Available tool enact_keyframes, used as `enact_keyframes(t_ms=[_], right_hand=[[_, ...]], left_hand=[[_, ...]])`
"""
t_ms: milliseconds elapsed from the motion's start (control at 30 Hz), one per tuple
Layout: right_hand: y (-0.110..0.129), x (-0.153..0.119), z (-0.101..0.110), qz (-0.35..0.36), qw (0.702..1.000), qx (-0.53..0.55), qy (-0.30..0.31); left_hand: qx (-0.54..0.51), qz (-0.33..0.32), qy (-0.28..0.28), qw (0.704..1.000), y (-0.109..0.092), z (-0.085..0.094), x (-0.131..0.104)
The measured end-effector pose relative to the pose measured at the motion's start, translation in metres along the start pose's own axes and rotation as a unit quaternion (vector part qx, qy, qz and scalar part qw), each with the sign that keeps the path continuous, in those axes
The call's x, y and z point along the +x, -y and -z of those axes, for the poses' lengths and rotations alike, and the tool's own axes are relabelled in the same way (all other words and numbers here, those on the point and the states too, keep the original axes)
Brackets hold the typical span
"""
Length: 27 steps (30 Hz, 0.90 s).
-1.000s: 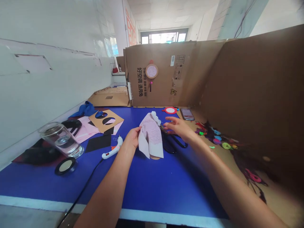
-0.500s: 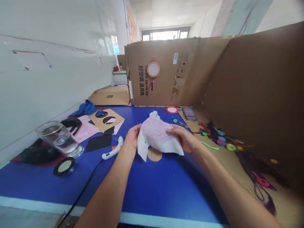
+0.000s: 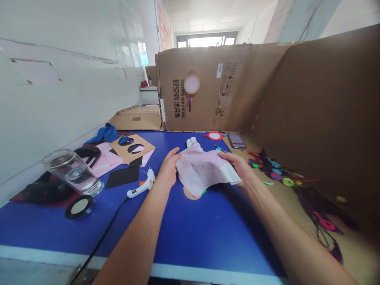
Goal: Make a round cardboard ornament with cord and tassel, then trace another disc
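Note:
A thin, creased lilac-and-white cloth [image 3: 202,170] is stretched between my two hands above the blue table. My left hand [image 3: 170,168] is closed on its left edge, thumb raised. At the right side, my right hand [image 3: 239,166] pinches the cloth between thumb and fingers. Below the cloth, part of a round brown cardboard piece [image 3: 191,194] shows, with a small bright green bit [image 3: 204,192] at the cloth's lower edge. A dark round thing [image 3: 219,187] is mostly hidden beneath it. Just behind stands a small white object [image 3: 191,141], partly covered.
A white glue gun [image 3: 142,187] with a black cord lies left of my hands. Farther left are a glass jar of water [image 3: 75,174], a black-rimmed round pad [image 3: 78,207] and cut cardboard [image 3: 130,149]. Colourful craft bits [image 3: 276,173] and a phone [image 3: 237,140] lie right, before cardboard walls.
My hands have pulled the cloth wider and tilted it, with the right hand a little farther right. Its lower corners hang differently, and a dark round thing now shows beneath.

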State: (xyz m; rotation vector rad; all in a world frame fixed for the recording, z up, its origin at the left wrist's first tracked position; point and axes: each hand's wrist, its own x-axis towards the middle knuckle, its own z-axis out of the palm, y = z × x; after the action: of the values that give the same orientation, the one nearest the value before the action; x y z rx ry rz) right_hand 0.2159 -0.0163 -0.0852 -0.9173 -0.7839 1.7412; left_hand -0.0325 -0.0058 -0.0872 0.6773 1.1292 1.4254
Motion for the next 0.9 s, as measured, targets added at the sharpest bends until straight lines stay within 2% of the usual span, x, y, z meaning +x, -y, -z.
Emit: enact_keyframes(t_ms=[67,133,200,267,333,400,467,500,533,567,600,667,700,733,800,900], right_hand=[[-0.001,0.000,-0.003,0.011,1.000,0.000,0.012],[-0.003,-0.002,-0.008,0.029,0.999,-0.006,0.026],[-0.006,-0.004,-0.016,0.049,0.998,-0.014,0.039],[-0.009,-0.008,-0.024,0.071,0.996,-0.024,0.057],[-0.009,-0.011,-0.029,0.088,0.992,-0.044,0.082],[-0.005,-0.013,-0.028,0.101,0.986,-0.086,0.100],[0.003,-0.012,-0.020,0.126,0.976,-0.164,0.068],[0.007,-0.010,-0.015,0.145,0.963,-0.225,0.023],[0.010,-0.009,-0.008,0.160,0.937,-0.309,-0.036],[0.012,-0.007,-0.002,0.168,0.891,-0.412,-0.092],[0.012,-0.005,0.003,0.169,0.829,-0.516,-0.132],[0.008,-0.004,0.008,0.149,0.705,-0.676,-0.155],[0.004,-0.004,0.008,0.132,0.660,-0.725,-0.149],[0.000,-0.004,0.007,0.113,0.628,-0.757,-0.140],[-0.009,-0.005,0.003,0.076,0.589,-0.794,-0.133],[-0.014,-0.007,-0.004,0.043,0.560,-0.817,-0.132]], left_hand=[[0.165,-0.120,-0.022,0.979,0.001,-0.001,-0.009],[0.313,-0.247,-0.029,0.917,0.001,-0.006,-0.023],[0.389,-0.308,0.034,0.867,0.003,-0.015,-0.041],[0.406,-0.325,0.119,0.846,0.009,-0.025,-0.054],[0.377,-0.325,0.151,0.854,0.016,-0.031,-0.057],[0.324,-0.297,0.123,0.890,0.020,-0.031,-0.050],[0.246,-0.230,0.084,0.938,0.019,-0.026,-0.037],[0.175,-0.191,0.066,0.964,0.016,-0.022,-0.030],[0.093,-0.143,0.050,0.984,0.011,-0.018,-0.025],[0.016,-0.106,0.044,0.993,0.005,-0.015,-0.021],[-0.051,-0.072,0.043,0.995,-0.002,-0.012,-0.018],[-0.140,-0.005,0.042,0.989,-0.014,-0.009,-0.017],[-0.164,0.024,0.051,0.985,-0.019,-0.008,-0.018],[-0.182,0.046,0.062,0.980,-0.022,-0.008,-0.019],[-0.202,0.070,0.085,0.973,-0.026,-0.006,-0.020],[-0.216,0.060,0.099,0.969,-0.026,0.000,-0.017]])
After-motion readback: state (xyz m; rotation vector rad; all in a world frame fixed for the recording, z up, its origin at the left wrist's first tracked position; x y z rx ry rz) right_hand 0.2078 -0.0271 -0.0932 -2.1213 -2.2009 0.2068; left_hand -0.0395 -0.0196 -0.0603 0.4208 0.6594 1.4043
